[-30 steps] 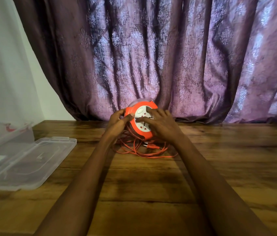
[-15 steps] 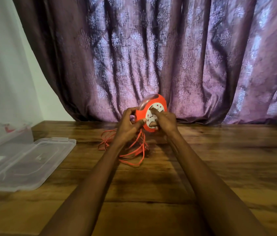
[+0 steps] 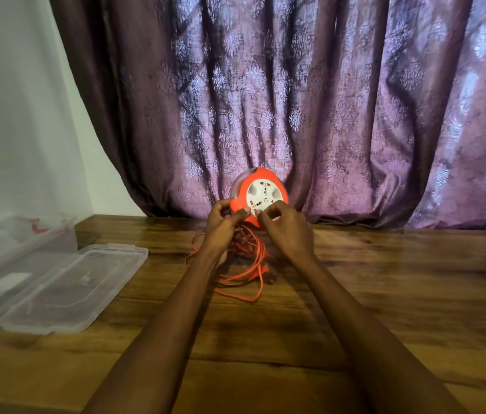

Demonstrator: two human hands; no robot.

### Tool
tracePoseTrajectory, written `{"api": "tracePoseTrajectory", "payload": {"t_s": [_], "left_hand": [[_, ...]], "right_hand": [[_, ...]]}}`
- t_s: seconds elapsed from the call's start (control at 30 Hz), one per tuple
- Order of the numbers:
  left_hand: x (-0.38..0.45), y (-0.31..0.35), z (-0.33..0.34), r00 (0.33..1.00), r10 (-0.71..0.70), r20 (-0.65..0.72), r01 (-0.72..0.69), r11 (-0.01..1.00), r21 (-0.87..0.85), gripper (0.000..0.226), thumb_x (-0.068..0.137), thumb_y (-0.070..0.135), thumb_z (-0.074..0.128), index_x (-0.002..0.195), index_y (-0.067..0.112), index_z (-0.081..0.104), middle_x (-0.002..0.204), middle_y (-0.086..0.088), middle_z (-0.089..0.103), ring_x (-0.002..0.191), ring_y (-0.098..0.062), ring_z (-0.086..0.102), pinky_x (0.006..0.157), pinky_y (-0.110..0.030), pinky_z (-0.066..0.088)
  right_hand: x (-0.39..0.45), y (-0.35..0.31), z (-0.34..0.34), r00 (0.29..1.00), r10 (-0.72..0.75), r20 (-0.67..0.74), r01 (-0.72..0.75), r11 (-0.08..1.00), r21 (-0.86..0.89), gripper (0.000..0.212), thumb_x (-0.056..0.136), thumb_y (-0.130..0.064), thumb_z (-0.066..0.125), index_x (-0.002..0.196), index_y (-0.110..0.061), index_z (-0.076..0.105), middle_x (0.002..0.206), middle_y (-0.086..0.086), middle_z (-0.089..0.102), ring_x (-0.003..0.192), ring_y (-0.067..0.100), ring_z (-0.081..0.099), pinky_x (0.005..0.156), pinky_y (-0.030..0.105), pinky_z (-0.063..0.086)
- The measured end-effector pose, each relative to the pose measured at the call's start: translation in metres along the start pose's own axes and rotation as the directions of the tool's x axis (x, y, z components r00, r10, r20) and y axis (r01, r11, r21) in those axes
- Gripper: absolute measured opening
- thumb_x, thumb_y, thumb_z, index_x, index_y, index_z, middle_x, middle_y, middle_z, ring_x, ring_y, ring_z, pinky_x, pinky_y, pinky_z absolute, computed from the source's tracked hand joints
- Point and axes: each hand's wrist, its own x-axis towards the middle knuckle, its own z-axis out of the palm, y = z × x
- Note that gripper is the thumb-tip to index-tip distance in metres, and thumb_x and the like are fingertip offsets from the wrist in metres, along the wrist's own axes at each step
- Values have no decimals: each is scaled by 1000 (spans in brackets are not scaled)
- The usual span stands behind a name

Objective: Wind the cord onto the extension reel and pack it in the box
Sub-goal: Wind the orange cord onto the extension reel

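Note:
An orange extension reel with a white socket face is held up above the wooden table, its face turned toward me. My left hand grips its lower left rim. My right hand pinches at the lower edge of the white face with curled fingers. The loose orange cord hangs from the reel in tangled loops onto the table below my hands. The clear plastic box stands open at the far left, and its lid lies flat beside it.
A purple patterned curtain hangs right behind the reel along the table's back edge. A white wall is at the left. Something white lies under the clear lid.
The reel has been lifted off the table and turned more upright toward me. The cord loops were pulled up and left with it and now dangle under my hands.

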Motion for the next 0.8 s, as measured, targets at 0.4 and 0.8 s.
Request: {"api": "tracePoseTrajectory", "payload": {"t_s": [0.4, 0.8], "left_hand": [[1, 11, -4, 987, -68, -144, 41, 983, -179, 29, 86, 1, 70, 100, 18, 52, 101, -17, 65, 72, -23, 62, 51, -29, 54], [1, 17, -5, 986, -36, -162, -11, 961, -277, 39, 88, 1, 68, 119, 14, 49, 103, -5, 67, 87, -18, 66, 58, -37, 61]], "right_hand": [[4, 1, 10, 935, -21, 354, 53, 995, -81, 25, 74, -65, 57, 76, -42, 67, 87, -3, 74, 87, 21, 69, 70, 31, 50], [2, 37, 16, 834, 368, 411, -521, 772, 365, 28, 85, 3, 57, 63, -14, 60, 50, 7, 58, 30, 15, 50, 31, 23, 43]]}}
